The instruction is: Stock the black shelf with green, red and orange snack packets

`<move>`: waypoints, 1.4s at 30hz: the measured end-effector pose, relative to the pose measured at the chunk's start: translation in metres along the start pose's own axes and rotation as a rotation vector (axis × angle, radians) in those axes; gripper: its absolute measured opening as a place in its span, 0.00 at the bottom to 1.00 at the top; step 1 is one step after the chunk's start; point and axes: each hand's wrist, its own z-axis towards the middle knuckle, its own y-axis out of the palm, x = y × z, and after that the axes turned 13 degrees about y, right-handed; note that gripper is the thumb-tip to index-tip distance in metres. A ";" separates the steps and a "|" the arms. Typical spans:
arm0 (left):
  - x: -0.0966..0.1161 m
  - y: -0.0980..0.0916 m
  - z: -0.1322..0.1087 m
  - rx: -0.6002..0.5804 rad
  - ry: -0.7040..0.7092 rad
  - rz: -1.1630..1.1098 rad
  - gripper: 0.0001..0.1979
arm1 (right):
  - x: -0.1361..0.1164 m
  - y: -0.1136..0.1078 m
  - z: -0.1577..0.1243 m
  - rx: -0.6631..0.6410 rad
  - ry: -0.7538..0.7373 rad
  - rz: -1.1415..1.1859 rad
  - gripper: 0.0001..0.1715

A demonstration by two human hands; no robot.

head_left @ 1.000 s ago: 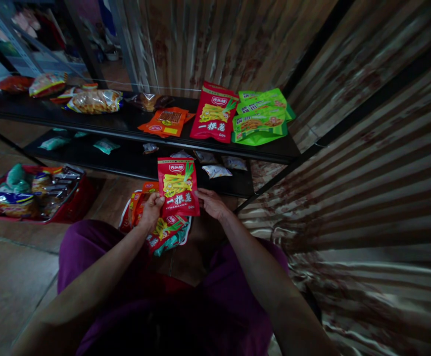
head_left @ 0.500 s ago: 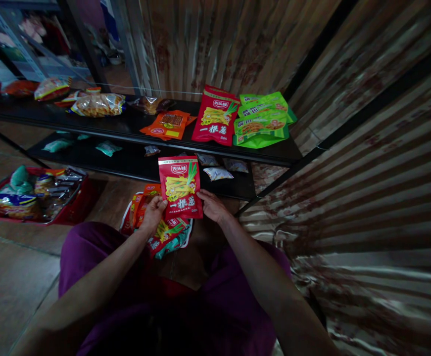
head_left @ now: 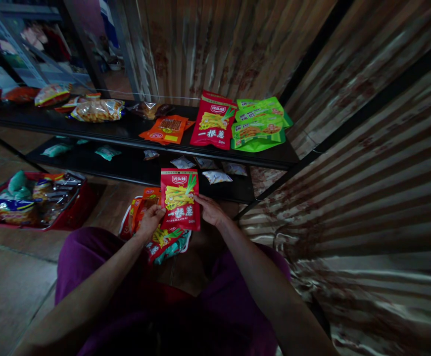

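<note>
A: what've we got, biggest first?
B: we've got a black rack [head_left: 128, 130] in front, a red basket [head_left: 76, 210] of snacks over on our left, then a fuller loaded basket [head_left: 124, 230] nearer us.
A: and our red packet [head_left: 180, 200]?
B: above that nearer one, face up to us. our left hand [head_left: 151, 220] pinches its left edge; our right hand [head_left: 211, 209] touches the right edge, can't tell if it's gripping. little white sachets [head_left: 217, 177] sit on the rack beyond, lol tiny.

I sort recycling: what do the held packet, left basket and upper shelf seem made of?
Held packet: probably satin plastic film; thin, flat top band. Left basket: likely smooth plastic; evenly red walls. Upper shelf: perhaps black-painted metal; slim, straight edge.
</note>
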 end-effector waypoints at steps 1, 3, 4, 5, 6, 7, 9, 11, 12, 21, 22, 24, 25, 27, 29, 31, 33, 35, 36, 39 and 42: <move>0.001 0.000 0.000 -0.012 -0.003 0.007 0.17 | -0.001 0.001 0.000 0.006 0.001 0.005 0.20; 0.002 0.000 0.001 -0.032 -0.004 0.014 0.17 | -0.002 0.003 -0.002 0.011 0.003 0.023 0.19; 0.001 0.000 0.001 -0.032 0.000 0.018 0.17 | -0.002 0.004 -0.002 0.006 0.005 0.029 0.19; 0.001 0.000 0.002 -0.033 0.003 0.023 0.16 | -0.003 0.005 -0.003 -0.004 0.006 0.031 0.19; -0.001 0.000 0.003 -0.034 0.006 0.029 0.16 | -0.003 0.005 -0.004 -0.015 0.009 0.030 0.19; -0.002 0.000 0.004 -0.036 0.008 0.038 0.16 | -0.003 0.005 -0.005 -0.024 0.009 0.027 0.19; -0.006 0.000 0.006 -0.031 0.010 0.075 0.14 | -0.003 0.005 -0.005 -0.031 0.008 0.015 0.19; -0.008 0.001 0.007 0.011 0.052 0.177 0.12 | -0.002 0.005 -0.006 -0.024 0.002 0.003 0.19; -0.007 0.002 0.007 0.048 0.104 0.259 0.11 | -0.002 0.005 -0.005 -0.018 -0.002 -0.002 0.19; 0.021 0.044 -0.024 -0.091 0.481 0.364 0.21 | 0.003 0.012 -0.005 0.043 -0.100 -0.141 0.21; 0.021 0.049 -0.026 -0.087 0.440 0.252 0.23 | 0.003 0.013 -0.007 0.019 -0.102 -0.194 0.21; 0.018 0.057 -0.027 -0.044 0.352 0.054 0.27 | 0.003 0.014 -0.012 -0.040 -0.116 -0.297 0.23; 0.016 0.060 -0.027 -0.019 0.314 -0.012 0.28 | 0.003 0.015 -0.015 -0.073 -0.128 -0.336 0.24; 0.013 0.062 -0.024 0.013 0.262 -0.075 0.31 | 0.002 0.016 -0.020 -0.143 -0.143 -0.388 0.26; 0.012 0.061 -0.022 0.034 0.216 -0.106 0.31 | 0.000 0.017 -0.025 -0.210 -0.143 -0.411 0.27; 0.014 0.058 -0.019 0.070 0.116 -0.167 0.28 | -0.002 0.019 -0.029 -0.255 -0.158 -0.416 0.27; 0.018 0.052 -0.017 0.095 -0.040 -0.255 0.23 | -0.003 0.021 -0.030 -0.251 -0.183 -0.388 0.25; 0.022 0.044 -0.015 0.100 -0.175 -0.335 0.19 | -0.004 0.020 -0.029 -0.187 -0.210 -0.340 0.24; 0.024 0.039 -0.014 0.090 -0.220 -0.370 0.17 | -0.005 0.018 -0.027 -0.127 -0.228 -0.313 0.23; 0.025 0.026 -0.011 0.017 -0.303 -0.441 0.13 | -0.008 0.011 -0.018 0.124 -0.306 -0.248 0.22; 0.023 0.016 -0.010 -0.051 -0.316 -0.479 0.13 | -0.007 0.003 -0.011 0.255 -0.262 -0.248 0.21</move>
